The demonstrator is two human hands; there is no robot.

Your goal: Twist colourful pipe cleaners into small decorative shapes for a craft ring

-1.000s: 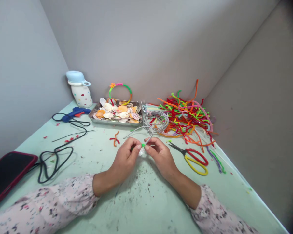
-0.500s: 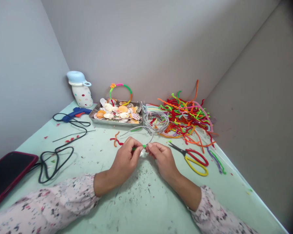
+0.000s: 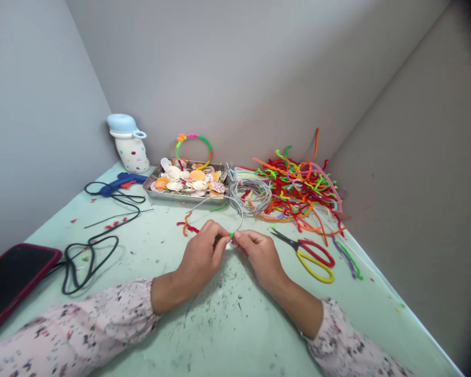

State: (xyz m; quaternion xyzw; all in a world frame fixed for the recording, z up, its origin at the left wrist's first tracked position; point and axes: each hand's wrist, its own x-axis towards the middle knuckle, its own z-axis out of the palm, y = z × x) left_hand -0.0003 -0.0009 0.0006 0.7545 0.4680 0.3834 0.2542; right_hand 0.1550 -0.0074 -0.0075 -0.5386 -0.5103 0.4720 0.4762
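Observation:
In front of me, my left hand [image 3: 200, 256] pinches a short green pipe cleaner [image 3: 231, 235] between thumb and forefinger. Only its end shows; the rest is hidden in the fingers. Right beside it, my right hand [image 3: 261, 256] is closed in a pinch, fingertips almost touching the left ones. A thin grey wire [image 3: 241, 220] rises from between the fingertips and bends back to a loose grey wire coil [image 3: 261, 195]. Whether the pipe cleaner wraps the wire is too small to tell. Red and orange pipe cleaner pieces [image 3: 187, 225] lie just behind my left hand.
Scissors [image 3: 316, 256] lie right of my right hand. Behind are a metal tray [image 3: 180, 197] of seashells, a colourful pipe cleaner ring [image 3: 211, 144] and a pipe cleaner pile [image 3: 298, 183]. At left are a bottle [image 3: 131, 149], blue glue gun [image 3: 121, 181], black cord [image 3: 94, 243] and phone [image 3: 19, 277].
The grey wire's loose end has swung slightly up and away, and its bend has shifted a little left. My right fingertips have edged closer to the green pipe cleaner; my left hand barely moved.

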